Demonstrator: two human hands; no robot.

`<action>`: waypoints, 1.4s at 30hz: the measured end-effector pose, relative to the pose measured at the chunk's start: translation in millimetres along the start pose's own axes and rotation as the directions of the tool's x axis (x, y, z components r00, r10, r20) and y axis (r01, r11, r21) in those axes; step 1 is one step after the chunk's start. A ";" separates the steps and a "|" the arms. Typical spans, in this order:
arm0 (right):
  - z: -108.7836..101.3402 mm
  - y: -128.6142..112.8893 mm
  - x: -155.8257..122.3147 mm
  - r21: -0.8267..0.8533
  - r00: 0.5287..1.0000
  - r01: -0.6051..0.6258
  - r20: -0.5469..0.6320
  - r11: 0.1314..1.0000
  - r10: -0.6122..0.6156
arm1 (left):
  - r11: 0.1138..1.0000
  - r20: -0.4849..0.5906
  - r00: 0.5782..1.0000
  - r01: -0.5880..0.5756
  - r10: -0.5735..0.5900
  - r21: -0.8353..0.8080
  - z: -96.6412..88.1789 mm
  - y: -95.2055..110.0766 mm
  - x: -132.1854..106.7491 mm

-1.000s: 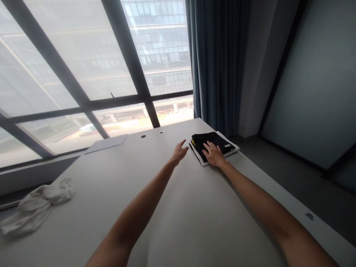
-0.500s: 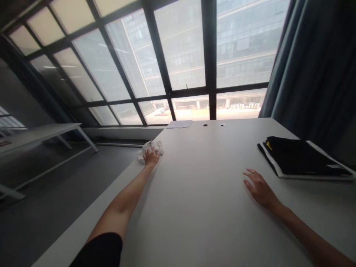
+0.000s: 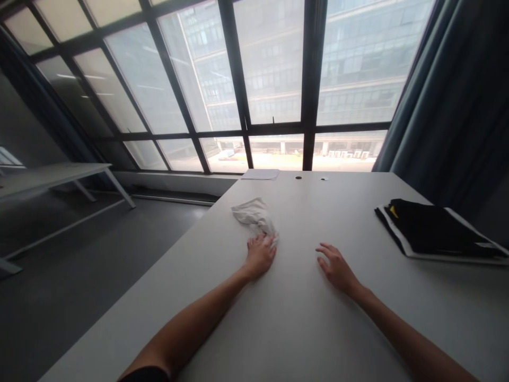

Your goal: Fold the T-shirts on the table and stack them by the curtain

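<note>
My left hand (image 3: 260, 254) is closed on the near end of a crumpled white cloth (image 3: 254, 214), which trails away from it across the white table (image 3: 302, 318). To its right, my right hand (image 3: 337, 267) hovers just over the tabletop with fingers spread and holds nothing. A stack of folded garments (image 3: 429, 231), black on top of white, lies near the table's right edge, well apart from both hands.
A sheet of paper (image 3: 260, 174) lies at the table's far edge by two cable holes (image 3: 298, 177). Large windows rise behind the table, and a blue curtain (image 3: 449, 106) hangs at the right. Another table (image 3: 47, 175) stands to the left over dark floor.
My left hand reached to the white cloth at the table's left edge, gripped it and dragged it toward the middle. My right hand left the folded stack and moved to the table's centre.
</note>
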State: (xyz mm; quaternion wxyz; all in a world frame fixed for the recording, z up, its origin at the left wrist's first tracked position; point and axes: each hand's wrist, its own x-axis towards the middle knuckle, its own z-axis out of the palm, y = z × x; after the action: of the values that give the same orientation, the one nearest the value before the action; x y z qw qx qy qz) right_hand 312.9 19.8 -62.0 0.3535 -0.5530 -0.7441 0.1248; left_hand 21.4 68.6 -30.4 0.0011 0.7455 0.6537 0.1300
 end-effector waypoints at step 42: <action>-92.2 89.2 100.1 -0.333 0.914 -0.257 0.220 0.908 0.339 | 0.868 0.189 0.965 -0.069 0.183 -0.493 -43.2 -83.8 107.7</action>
State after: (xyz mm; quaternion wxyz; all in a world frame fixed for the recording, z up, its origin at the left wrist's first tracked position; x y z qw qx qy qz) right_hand 425.8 124.0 -8.3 0.1369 -0.6852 -0.7016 0.1398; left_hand -56.7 178.4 17.7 0.2535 0.7728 0.5458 0.2015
